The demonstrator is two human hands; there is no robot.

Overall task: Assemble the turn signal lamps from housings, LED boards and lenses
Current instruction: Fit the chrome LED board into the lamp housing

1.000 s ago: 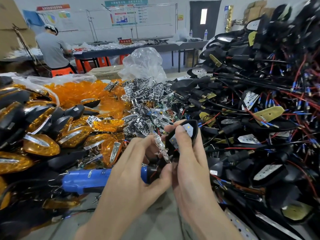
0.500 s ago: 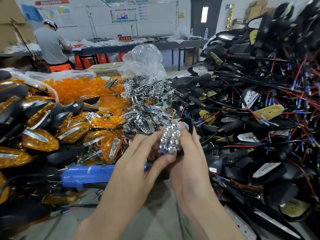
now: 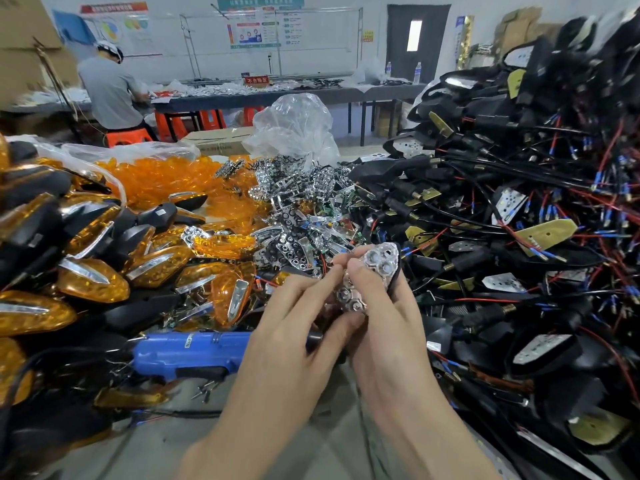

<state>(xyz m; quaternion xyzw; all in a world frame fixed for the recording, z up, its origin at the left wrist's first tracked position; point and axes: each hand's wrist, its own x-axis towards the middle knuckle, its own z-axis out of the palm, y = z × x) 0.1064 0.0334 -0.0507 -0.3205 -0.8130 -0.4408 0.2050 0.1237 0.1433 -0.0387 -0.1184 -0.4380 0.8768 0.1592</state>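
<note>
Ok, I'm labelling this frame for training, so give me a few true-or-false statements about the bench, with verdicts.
1. The left hand and the right hand together hold a chrome reflector against a black housing. True.
2. The blue tool is gripped by the left hand. False: it lies on the bench, unheld.
3. A pile of wired housings sits on the right. True.
4. Loose orange lenses are heaped on the right. False: they are at the left rear.

Bare bench strip (image 3: 166,445) between amber lamps (image 3: 93,282) left and wired housings (image 3: 519,244) right, blue screwdriver (image 3: 187,351) ahead
</note>
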